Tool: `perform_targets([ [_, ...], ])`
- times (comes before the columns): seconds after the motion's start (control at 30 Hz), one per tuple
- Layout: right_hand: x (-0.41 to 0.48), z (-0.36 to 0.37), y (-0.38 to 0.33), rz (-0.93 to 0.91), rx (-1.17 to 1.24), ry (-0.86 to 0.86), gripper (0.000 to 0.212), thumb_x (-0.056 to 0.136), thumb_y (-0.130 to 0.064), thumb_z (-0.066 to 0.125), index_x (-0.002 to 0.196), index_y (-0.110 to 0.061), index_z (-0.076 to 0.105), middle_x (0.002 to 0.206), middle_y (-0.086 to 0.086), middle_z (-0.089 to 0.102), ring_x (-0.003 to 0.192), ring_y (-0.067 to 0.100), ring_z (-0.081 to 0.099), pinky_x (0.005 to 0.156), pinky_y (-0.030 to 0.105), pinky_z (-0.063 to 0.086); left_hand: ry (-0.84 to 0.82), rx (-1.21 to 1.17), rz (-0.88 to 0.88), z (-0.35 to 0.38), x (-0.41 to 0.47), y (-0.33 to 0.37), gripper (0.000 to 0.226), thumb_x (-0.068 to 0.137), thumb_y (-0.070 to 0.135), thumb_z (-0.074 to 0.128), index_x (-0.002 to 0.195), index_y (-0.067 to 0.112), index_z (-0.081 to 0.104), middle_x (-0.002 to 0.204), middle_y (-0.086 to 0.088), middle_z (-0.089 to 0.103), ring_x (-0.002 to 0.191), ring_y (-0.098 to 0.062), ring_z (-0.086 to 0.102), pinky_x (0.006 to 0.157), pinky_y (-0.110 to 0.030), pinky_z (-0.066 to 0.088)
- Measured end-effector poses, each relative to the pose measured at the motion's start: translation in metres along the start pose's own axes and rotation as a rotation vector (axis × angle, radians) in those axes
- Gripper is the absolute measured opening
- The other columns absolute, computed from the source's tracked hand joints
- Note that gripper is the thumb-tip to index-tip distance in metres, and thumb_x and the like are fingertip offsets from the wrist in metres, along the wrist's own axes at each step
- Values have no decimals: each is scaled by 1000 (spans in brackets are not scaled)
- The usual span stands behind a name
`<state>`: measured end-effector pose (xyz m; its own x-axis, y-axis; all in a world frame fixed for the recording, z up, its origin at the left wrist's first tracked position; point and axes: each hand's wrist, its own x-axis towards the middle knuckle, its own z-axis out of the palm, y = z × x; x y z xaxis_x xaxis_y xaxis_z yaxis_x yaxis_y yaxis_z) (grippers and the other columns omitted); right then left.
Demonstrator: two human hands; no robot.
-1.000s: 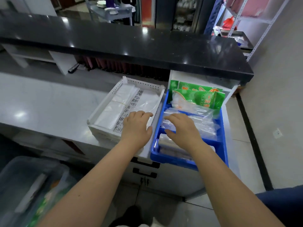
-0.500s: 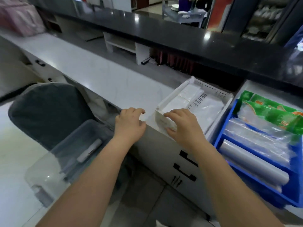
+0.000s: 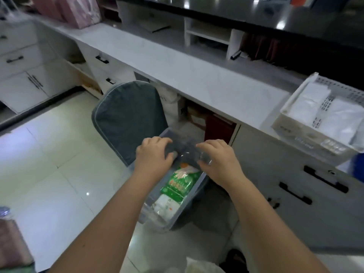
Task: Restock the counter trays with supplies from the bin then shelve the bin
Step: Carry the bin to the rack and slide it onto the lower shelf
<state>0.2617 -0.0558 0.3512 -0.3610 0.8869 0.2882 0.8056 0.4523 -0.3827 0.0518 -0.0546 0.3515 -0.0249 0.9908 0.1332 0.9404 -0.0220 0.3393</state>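
A clear plastic bin [image 3: 157, 223] stands on a grey chair below the counter. In it lie a green packet [image 3: 180, 184] and a white packet [image 3: 166, 205]. My left hand [image 3: 153, 154] and my right hand [image 3: 219, 161] reach into the bin's far end. Each grips one end of a clear plastic pack [image 3: 187, 155], which is hard to make out against the dark seat. The white perforated tray [image 3: 295, 133], holding white and clear bags, sits on the counter at the right. Only a corner of the blue tray [image 3: 358, 166] shows at the right edge.
The chair's grey backrest [image 3: 128, 119] rises just left of the bin. The white counter [image 3: 197, 75] runs from back left to right, with drawers [image 3: 307, 186] under it. Pink bags [image 3: 67, 8] stand at the far left. Pale tiled floor [image 3: 49, 164] lies to the left.
My view swung left and down from the trays to the bin. Both hands left the counter edge and the white tray, dropped into the bin, and closed on a clear pack.
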Motion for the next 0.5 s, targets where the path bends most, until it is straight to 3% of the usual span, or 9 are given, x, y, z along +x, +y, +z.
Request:
perform_targets([
  [0.17, 17, 28, -22, 80, 7, -64, 41, 79, -22, 72, 119, -14, 63, 114, 4, 64, 109, 28, 53, 91, 46, 45, -65, -29, 28, 0, 20, -37, 38, 85, 40, 56, 121, 26, 58, 121, 0, 60, 114, -28, 47, 88, -42, 40],
  [0.5, 76, 72, -3, 171, 29, -99, 43, 79, -22, 72, 120, -16, 62, 116, 3, 63, 111, 26, 51, 92, 45, 42, -174, 23, 59, 25, 89, -64, 38, 85, 35, 56, 123, 27, 56, 123, -1, 57, 114, -28, 45, 89, -42, 39],
])
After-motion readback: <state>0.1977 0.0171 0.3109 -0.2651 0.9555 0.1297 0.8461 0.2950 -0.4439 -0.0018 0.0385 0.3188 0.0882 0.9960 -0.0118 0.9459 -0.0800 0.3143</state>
